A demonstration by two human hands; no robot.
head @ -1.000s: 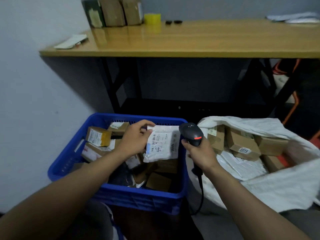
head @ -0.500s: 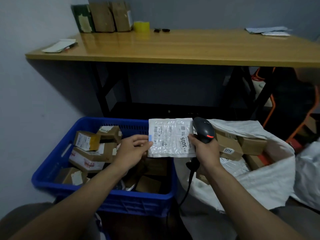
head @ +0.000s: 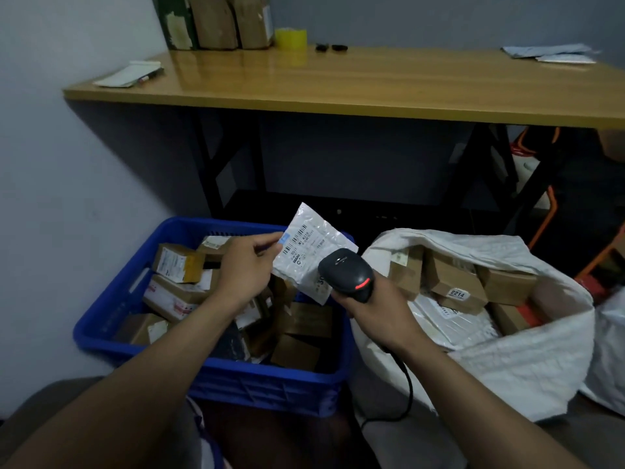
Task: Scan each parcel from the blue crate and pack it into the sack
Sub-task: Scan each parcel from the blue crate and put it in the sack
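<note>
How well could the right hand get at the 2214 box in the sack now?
Probably not yet: the right hand grips the scanner. The way looks free: the 2214 box lies uncovered on top in the open sack.

We see a wooden table (head: pixel 372 86) on black legs. At its back left stand three boxes (head: pixel 216 22), a yellow tape roll (head: pixel 291 38) just beside them, then two small black bits (head: pixel 331 47). A notepad (head: pixel 130 74) with a pen (head: pixel 152 75) lies at the left edge, papers (head: pixel 551 54) far right.

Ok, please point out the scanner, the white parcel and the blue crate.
scanner (head: pixel 345 270): head view, its black top.
white parcel (head: pixel 304 247): head view, its printed label.
blue crate (head: pixel 270 387): head view, its front wall.
</note>
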